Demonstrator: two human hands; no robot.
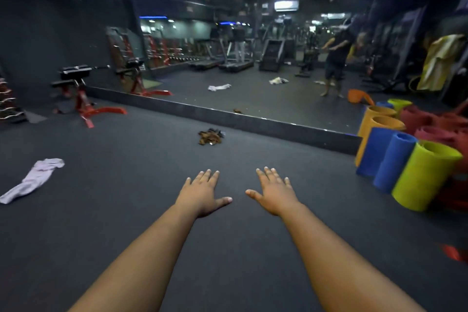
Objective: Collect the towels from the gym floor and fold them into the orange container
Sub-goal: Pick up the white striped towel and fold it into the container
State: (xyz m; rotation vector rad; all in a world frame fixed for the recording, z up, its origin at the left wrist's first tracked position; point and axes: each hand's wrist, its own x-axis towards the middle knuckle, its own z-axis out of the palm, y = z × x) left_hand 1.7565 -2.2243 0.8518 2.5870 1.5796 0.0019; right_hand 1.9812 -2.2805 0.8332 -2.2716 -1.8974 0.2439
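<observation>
Both hands, left hand point(202, 194) and right hand point(274, 192), are flat and empty; the pale towel point(33, 180) looks soft and light (grab its bunched middle)

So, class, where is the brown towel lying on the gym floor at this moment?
In the head view the brown towel lies crumpled on the dark floor near the centre, just before the mirror's base ledge, ahead of both open hands and right of the red bench.

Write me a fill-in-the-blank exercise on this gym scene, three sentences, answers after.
1. The left hand and right hand are both ____ and hold nothing.
2. The pale towel lies on the ____.
3. The brown towel lies in front of the ____.

Missing words: open; floor; mirror
</observation>
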